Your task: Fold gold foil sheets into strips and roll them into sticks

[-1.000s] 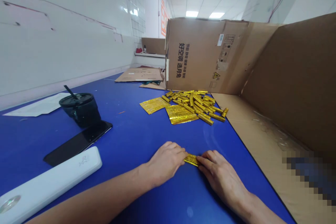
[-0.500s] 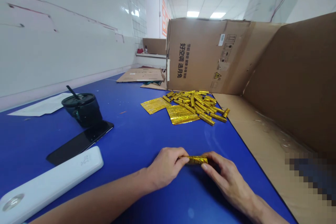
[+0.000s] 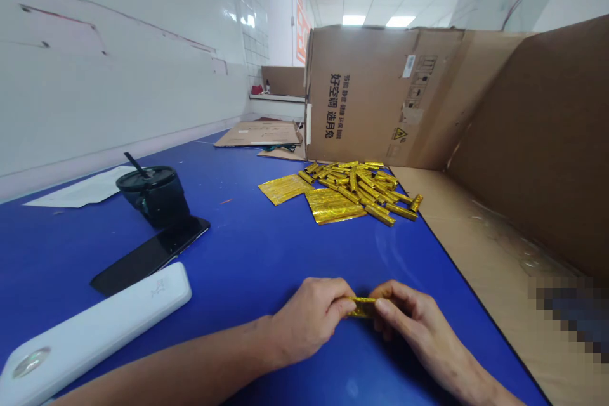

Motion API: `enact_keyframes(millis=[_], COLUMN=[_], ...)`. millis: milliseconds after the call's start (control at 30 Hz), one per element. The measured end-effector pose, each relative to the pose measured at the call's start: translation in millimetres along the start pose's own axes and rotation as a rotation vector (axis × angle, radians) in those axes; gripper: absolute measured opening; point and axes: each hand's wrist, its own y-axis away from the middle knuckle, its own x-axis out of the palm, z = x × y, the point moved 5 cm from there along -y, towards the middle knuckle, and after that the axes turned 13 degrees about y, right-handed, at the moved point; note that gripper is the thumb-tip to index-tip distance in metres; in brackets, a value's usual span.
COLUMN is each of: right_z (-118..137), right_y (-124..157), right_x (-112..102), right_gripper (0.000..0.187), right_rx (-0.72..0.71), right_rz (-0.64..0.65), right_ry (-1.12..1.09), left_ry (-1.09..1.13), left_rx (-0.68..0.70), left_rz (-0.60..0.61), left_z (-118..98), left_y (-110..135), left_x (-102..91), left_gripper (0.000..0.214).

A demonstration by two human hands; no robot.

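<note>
Down low on the blue counter, both hands come together. The left hand pinches one end of a small gold roll with its thumb and fingers. The right hand pinches the other end. The gold roll sits between the two hands, very close to the counter. I cannot tell if it touches.

Farther back lies a pile of gold rolls. Just beside the pile are flat gold sheets. A big cardboard box stands open behind the pile, and one side of it lies flat along the right of the counter.

On the left stands a black cup with a straw. A black phone lies right next to the cup. A long white case lies near the phone. A white paper lies far off by the wall.
</note>
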Motion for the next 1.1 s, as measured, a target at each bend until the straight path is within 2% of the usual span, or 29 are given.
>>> enact_keyframes(millis=[100, 267, 433, 567, 667, 767, 833, 900, 1000, 1100], right_z=[0, 2, 7, 2, -3, 3, 7, 8, 4, 1], right_y=[1, 3, 3, 0, -1, 1, 2, 2, 2, 2], right_x=[3, 3, 3, 2, -6, -11, -5, 5, 17, 21], right_gripper=[0.032, 0.032, 0.030, 0.024, 0.021, 0.028, 0.035, 0.044, 0.059, 0.063], right_rx=[-0.001, -0.015, -0.069, -0.117, -0.140, -0.294, -0.398, -0.422, -0.362, -0.299], right_rz=[0.015, -0.030, -0.067, -0.146, -0.277, -0.387, -0.301, -0.136, 0.057, 0.135], right_ry=[0.032, 0.145, 0.267, 0.421, 0.595, 0.785, 0.902, 0.985, 1.036, 1.063], left_ry=[-0.043, 0.066, 0.000, -0.192, -0.338, -0.537, -0.598, -0.631, -0.692, -0.752], left_rx=[0.031, -0.112, -0.100, -0.035, 0.042, 0.079, 0.090, 0.096, 0.105, 0.100], left_rz=[-0.004, -0.091, -0.083, 0.038, 0.138, 0.213, 0.238, 0.259, 0.287, 0.280], left_z=[-2, 12, 10, 1, -2, 3, 9, 15, 20, 22], left_y=[0, -2, -8, -27, -48, -64, -70, -73, -75, -76], left_x=[0.0, -3.1, -8.7, -14.3, -16.2, -15.9, -15.3, -14.2, -12.1, -11.8], left_gripper=[0.020, 0.023, 0.025, 0.025, 0.023, 0.023, 0.023, 0.023, 0.022, 0.020])
